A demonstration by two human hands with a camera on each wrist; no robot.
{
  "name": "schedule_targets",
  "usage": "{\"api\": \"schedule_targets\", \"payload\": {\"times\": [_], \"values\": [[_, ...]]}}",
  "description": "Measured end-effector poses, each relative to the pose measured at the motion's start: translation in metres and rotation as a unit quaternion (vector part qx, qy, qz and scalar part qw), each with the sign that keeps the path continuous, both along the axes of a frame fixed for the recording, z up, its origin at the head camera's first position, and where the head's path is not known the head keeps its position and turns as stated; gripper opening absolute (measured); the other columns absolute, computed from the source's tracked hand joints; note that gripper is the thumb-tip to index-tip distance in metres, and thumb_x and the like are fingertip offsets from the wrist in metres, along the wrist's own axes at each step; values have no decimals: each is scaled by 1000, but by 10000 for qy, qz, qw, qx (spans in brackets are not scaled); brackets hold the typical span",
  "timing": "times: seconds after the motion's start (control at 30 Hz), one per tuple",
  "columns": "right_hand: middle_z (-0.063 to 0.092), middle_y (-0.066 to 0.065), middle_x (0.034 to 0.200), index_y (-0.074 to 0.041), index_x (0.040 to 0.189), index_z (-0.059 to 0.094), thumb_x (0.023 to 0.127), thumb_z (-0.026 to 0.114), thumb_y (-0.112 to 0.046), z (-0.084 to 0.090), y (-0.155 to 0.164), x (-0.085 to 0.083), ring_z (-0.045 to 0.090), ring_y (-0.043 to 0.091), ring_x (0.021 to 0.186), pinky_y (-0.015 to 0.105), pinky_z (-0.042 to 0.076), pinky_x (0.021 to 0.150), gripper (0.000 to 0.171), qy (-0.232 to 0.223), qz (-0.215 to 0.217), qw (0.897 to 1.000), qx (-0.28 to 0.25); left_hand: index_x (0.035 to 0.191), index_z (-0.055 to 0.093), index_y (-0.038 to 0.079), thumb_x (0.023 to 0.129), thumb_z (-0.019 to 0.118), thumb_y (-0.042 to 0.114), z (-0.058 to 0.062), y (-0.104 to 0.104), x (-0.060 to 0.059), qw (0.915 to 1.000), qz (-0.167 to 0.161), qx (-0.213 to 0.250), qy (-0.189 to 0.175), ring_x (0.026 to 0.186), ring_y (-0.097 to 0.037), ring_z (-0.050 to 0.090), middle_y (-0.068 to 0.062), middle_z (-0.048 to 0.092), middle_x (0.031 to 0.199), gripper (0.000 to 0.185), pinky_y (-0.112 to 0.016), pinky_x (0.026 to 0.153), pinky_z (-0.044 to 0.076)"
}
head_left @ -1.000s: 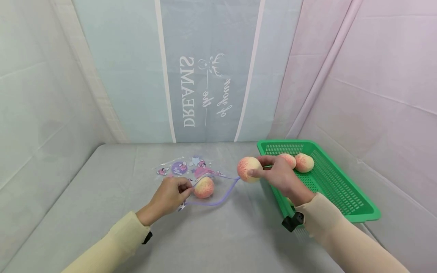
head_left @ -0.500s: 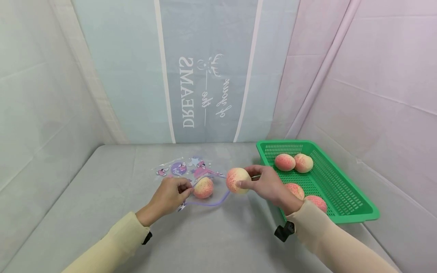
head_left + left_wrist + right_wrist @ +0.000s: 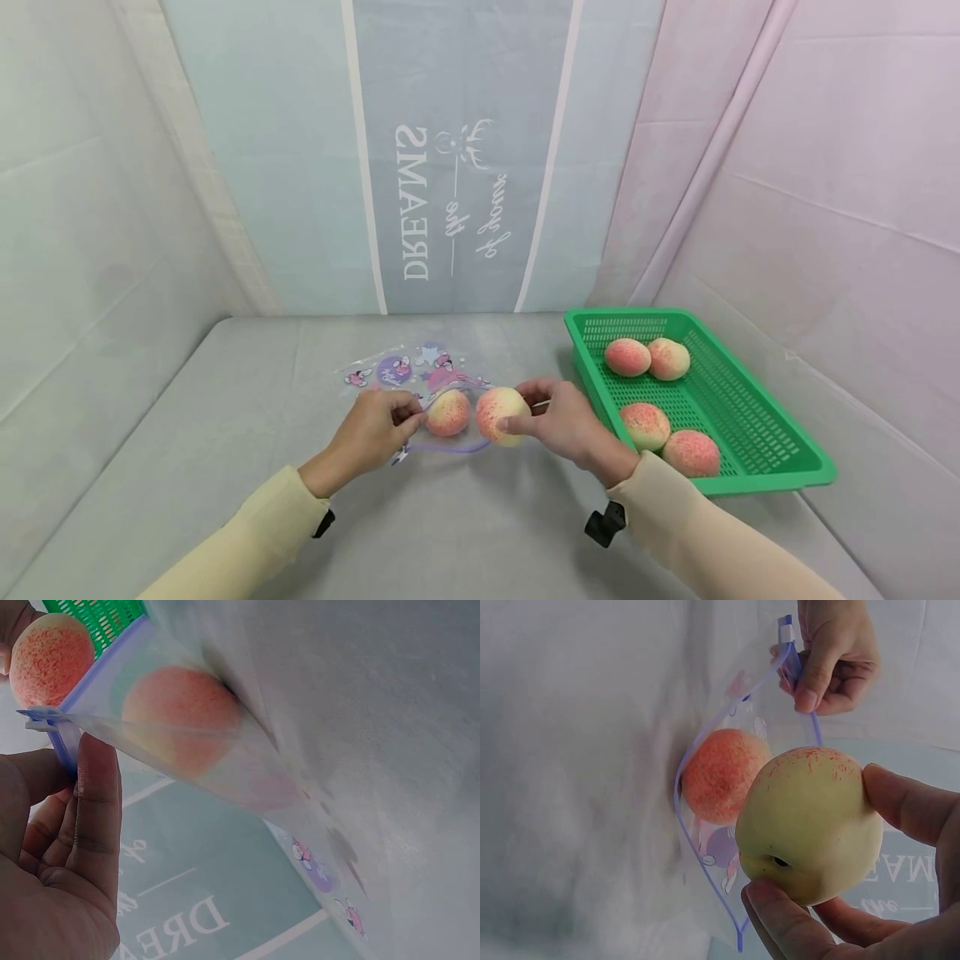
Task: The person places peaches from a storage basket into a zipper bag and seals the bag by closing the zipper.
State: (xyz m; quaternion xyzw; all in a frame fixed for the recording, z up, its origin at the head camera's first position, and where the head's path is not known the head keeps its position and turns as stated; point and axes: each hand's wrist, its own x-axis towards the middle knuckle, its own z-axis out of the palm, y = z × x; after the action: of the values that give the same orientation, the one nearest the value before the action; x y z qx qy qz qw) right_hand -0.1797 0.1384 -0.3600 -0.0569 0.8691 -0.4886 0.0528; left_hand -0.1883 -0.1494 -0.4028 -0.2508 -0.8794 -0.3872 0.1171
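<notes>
My left hand (image 3: pixel 378 429) pinches the purple-edged mouth of a clear zip bag (image 3: pixel 392 368) printed with pink and purple figures. Inside the bag lies one peach (image 3: pixel 182 720), near the opening. The white slider (image 3: pixel 786 633) sits at the bag's corner beside the left fingers. With thumb and fingers my right hand (image 3: pixel 564 421) holds a second peach (image 3: pixel 810 825), pale yellow with red speckles. In the right wrist view this peach overlaps the open mouth of the bag, right at its purple rim (image 3: pixel 679 795).
To the right stands a green perforated basket (image 3: pixel 750 379) with two peaches (image 3: pixel 627 357) at its far end and two more (image 3: pixel 691 454) at its near end. A grey cloth covers the table (image 3: pixel 480 533); fabric walls enclose the back and sides.
The right hand has carried its peach left and slightly down from beside the basket to the bag's mouth. My left hand and the bag have stayed put.
</notes>
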Motion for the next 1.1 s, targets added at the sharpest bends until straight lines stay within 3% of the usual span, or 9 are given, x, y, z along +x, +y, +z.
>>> {"api": "schedule_targets", "payload": {"times": [0.57,0.9,1.1], "values": [[69,6,99,-2,111,70,76,92,-17,-23,-26,3,64,22,90,32,56,71,44,69,12,9999,-143,79,73,16,89,79,2,1,2,0,10000,-13,30,30,57,-4,54,11,64,69,18,-24,54,50],[68,10,109,1,122,68,83,88,-19,-36,-45,0,69,23,94,33,59,73,48,251,219,9985,-428,81,74,11,89,78,2,1,4,1,9996,-241,5,145,58,-3,53,0,68,72,13,-24,54,50],[68,11,109,1,123,68,87,84,-18,-43,-61,-4,69,23,93,32,59,73,44,457,260,9974,-499,83,75,7,88,79,0,1,5,1,9980,-473,36,424,60,0,55,-3,71,75,9,-22,56,51]]}}
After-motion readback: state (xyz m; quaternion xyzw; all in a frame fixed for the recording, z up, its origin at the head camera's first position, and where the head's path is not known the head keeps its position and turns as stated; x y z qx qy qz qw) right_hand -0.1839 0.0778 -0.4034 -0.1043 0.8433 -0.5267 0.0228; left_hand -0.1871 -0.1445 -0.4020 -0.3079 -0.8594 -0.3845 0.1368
